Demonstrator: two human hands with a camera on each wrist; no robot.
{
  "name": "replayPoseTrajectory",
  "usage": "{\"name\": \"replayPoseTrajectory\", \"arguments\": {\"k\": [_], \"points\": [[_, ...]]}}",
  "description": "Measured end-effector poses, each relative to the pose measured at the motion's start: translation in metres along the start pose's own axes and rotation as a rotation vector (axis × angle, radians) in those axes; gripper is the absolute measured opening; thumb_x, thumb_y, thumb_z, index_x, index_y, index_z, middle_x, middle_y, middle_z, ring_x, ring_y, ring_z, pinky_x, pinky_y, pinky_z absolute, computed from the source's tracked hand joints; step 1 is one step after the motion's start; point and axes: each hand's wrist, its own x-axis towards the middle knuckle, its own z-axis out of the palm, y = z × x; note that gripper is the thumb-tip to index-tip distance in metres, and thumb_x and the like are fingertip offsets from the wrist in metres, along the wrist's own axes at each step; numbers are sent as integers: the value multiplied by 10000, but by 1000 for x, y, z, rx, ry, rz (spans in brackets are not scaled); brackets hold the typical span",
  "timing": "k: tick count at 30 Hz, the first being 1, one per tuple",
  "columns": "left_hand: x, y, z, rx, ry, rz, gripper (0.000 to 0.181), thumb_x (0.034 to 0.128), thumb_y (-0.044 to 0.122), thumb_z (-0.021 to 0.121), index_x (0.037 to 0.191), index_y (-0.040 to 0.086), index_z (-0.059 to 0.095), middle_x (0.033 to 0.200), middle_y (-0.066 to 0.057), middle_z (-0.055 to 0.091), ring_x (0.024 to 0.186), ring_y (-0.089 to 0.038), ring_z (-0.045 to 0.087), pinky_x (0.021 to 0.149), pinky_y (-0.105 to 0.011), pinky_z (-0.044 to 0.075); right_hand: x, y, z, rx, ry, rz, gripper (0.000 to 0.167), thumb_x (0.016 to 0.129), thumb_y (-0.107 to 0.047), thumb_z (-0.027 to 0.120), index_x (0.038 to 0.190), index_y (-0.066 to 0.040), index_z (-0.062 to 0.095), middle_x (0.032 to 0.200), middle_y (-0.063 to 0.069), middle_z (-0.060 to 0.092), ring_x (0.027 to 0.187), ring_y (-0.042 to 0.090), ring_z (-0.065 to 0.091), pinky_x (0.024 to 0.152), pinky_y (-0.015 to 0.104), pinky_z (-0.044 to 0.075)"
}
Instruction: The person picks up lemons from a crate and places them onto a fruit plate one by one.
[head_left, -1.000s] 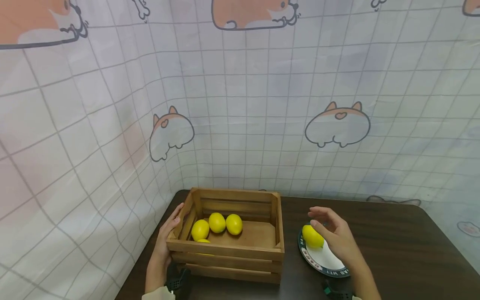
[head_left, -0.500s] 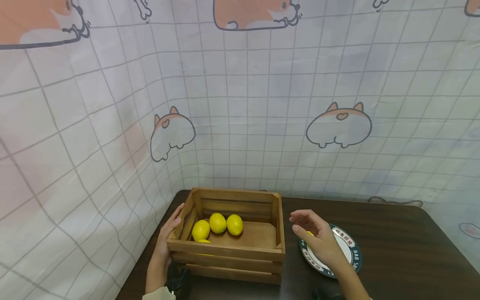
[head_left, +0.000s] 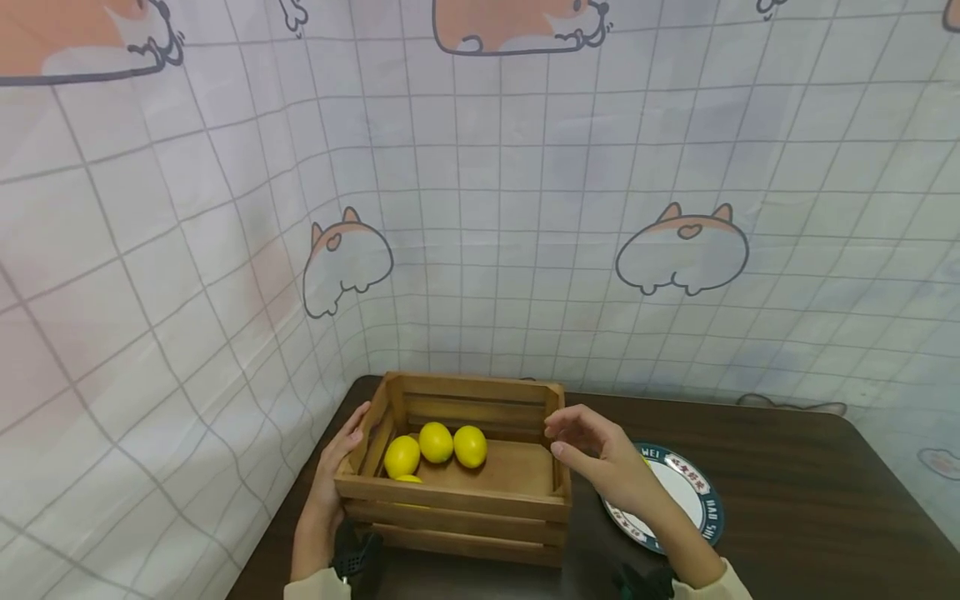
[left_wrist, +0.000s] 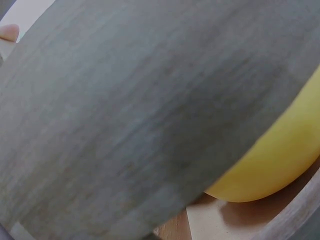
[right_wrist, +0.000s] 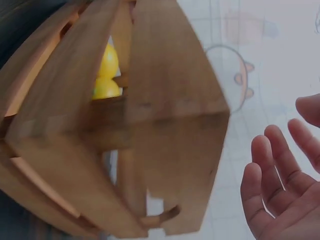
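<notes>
In the head view, my left hand [head_left: 330, 467] rests along the left side of a slatted wooden crate [head_left: 480, 523], its fingers lying fairly straight on the outside. Several yellow lemons [head_left: 470, 447] lie inside, toward the crate's left half. My right hand [head_left: 600, 457] hovers at the crate's right end, fingers loosely bent and apart. The right wrist view shows that hand [right_wrist: 285, 190] holding nothing, beside the crate's corner. Behind the right forearm is a round plate [head_left: 708, 510] with a patterned dark rim; a sliver of yellow shows on it, the rest hidden by the hand.
The crate and plate stand on a dark wooden table [head_left: 810, 492]. A gridded curtain with cartoon dogs [head_left: 517, 208] hangs behind and to the left. A dark cord [head_left: 791, 406] lies at the table's back edge. In the left wrist view, a crate slat [left_wrist: 125, 115] covers most of the picture.
My right hand has moved left from over the lemon on the plate to the crate's right end, without the lemon. My left hand and the crate stay put.
</notes>
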Motion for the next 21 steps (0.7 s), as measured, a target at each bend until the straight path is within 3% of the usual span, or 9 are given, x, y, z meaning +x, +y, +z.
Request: {"name": "replayPoseTrajectory", "arguments": {"k": [6, 12, 21], "points": [[1, 1, -1, 10, 4, -4, 558, 1074, 352, 404, 1617, 246, 333, 1721, -38, 180, 1566, -354, 145, 1210, -731, 72, 25, -21, 3, -24, -64, 0, 201, 1009, -189, 645, 1209, -197, 643, 1159, 30, 690, 1031, 175, 647, 891, 309, 546], [1, 2, 0, 16, 0, -7, 565, 1074, 358, 406, 1621, 240, 324, 1721, -36, 184, 1574, -341, 134, 1215, -725, 73, 53, -35, 6, 25, -131, 32, 215, 1012, -207, 645, 1225, -176, 640, 1151, 46, 668, 1029, 229, 648, 876, 307, 555], [-1, 1, 0, 8, -2, -1, 573, 1077, 344, 398, 1628, 217, 303, 1721, -62, 187, 1570, -349, 152, 1225, -703, 95, 95, -41, 14, 36, -184, 86, 277, 1014, -247, 637, 1266, -133, 617, 1215, 89, 641, 1050, 251, 637, 927, 448, 550]]}}
